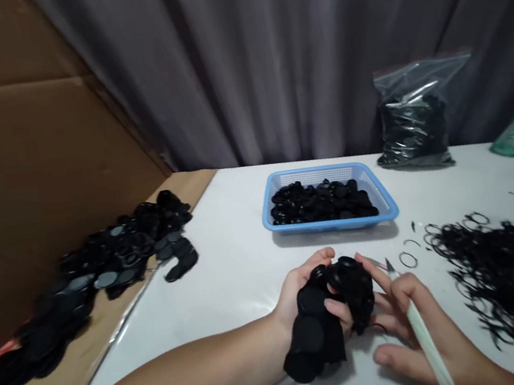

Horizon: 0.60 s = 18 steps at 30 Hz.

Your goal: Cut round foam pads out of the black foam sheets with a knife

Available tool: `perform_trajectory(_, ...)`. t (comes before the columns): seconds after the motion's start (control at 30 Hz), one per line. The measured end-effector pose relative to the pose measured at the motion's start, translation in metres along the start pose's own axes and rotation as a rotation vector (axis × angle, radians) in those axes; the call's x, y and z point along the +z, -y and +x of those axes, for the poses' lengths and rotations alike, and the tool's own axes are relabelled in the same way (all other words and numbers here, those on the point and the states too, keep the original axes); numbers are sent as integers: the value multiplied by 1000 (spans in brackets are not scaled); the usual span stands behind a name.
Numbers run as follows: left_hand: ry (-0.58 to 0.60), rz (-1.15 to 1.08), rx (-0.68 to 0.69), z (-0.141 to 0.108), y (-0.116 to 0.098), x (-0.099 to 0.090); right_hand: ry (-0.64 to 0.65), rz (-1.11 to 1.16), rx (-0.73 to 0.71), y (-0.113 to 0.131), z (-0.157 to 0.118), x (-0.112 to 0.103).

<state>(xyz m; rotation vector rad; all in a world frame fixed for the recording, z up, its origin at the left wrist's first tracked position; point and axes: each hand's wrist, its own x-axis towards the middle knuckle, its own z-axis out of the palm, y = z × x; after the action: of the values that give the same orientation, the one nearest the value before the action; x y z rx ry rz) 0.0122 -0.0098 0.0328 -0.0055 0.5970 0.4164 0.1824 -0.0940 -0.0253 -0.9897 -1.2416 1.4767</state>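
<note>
Left hand curls closed around a clump of black rubber discs near the table's front edge, while the right hand pinches a white-handled craft knife — its blade just beside the clump. Black rubber rings heap along the right edge; a blue plastic basket of black pieces sits near the far edge.

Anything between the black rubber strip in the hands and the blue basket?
Nothing visible. Only white tabletop lies between the black rubber strip, held in the left hand, and the blue plastic basket. The craft knife in the right hand sits beside the strip.
</note>
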Motion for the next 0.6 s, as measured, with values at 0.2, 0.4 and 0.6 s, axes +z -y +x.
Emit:
perform_trajectory(0.2, -43, 24, 42, 17, 9, -7, -234, 71, -43, 7, 6, 0)
perform_trajectory(0.4, -150, 884, 374, 13, -8, -21, -345, 302, -36, 20, 15, -11)
perform_trajectory(0.6, 63, 1665, 693, 0, -9, 3, -282, 572, 184, 33, 20, -2)
